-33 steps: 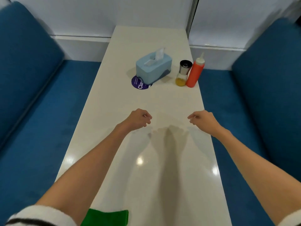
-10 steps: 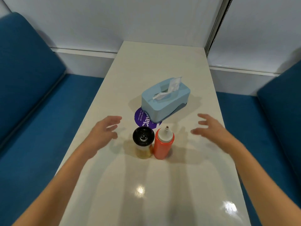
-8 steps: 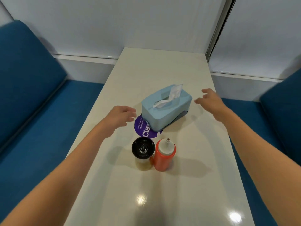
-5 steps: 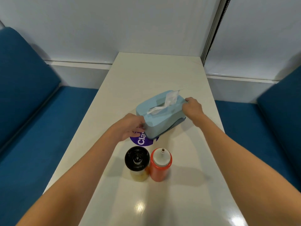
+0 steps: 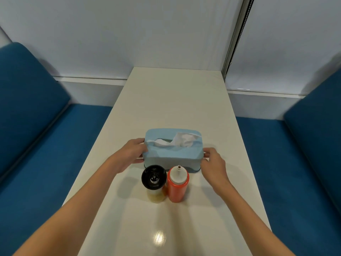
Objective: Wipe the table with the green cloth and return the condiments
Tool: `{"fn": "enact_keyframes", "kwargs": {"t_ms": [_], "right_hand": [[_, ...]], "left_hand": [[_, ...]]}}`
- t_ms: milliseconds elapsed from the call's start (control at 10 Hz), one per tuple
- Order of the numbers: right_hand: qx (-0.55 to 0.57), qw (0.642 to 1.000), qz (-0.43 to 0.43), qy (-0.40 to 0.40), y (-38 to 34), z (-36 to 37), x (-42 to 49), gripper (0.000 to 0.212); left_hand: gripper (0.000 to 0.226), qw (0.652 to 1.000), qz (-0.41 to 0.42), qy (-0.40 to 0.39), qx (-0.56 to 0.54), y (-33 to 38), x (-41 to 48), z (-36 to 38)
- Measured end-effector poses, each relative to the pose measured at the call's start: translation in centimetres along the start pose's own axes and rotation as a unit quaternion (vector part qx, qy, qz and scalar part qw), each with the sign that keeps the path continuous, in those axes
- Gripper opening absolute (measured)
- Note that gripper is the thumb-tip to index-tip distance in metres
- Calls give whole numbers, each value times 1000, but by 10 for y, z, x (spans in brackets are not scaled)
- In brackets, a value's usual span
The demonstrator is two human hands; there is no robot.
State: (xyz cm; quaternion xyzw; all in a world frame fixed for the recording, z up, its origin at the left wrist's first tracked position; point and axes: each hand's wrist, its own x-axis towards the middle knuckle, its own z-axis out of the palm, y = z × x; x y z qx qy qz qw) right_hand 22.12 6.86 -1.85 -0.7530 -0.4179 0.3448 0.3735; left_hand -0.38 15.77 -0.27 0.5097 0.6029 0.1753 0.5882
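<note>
Step in hand looks like returning items: left hand and right hand clasp the two ends of the blue tissue box, squared across the table. Black-capped shaker and red squeeze bottle stand touching, just in front of the box. Green cloth not in view. Next likely: let go of the box, grip the condiments, set them in place.
</note>
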Motion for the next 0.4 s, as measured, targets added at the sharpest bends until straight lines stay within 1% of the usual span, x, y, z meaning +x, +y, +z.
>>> {"fn": "enact_keyframes", "kwargs": {"t_ms": [100,200,300,400], "right_hand": [[4,1000,8,-6,1,3,-11,39],[-5,1000,5,-13,0,2,-19,38],[-32,999,13,-39,-4,-7,-24,44],[-55,998,-2,-20,-14,-19,-27,51]], "left_hand": [[40,1000,5,4,-1,-5,-10,-1],[48,1000,6,14,-1,-10,-18,0],[58,999,-10,32,40,-15,-25,0],[60,991,7,105,82,-9,-39,-2]]}}
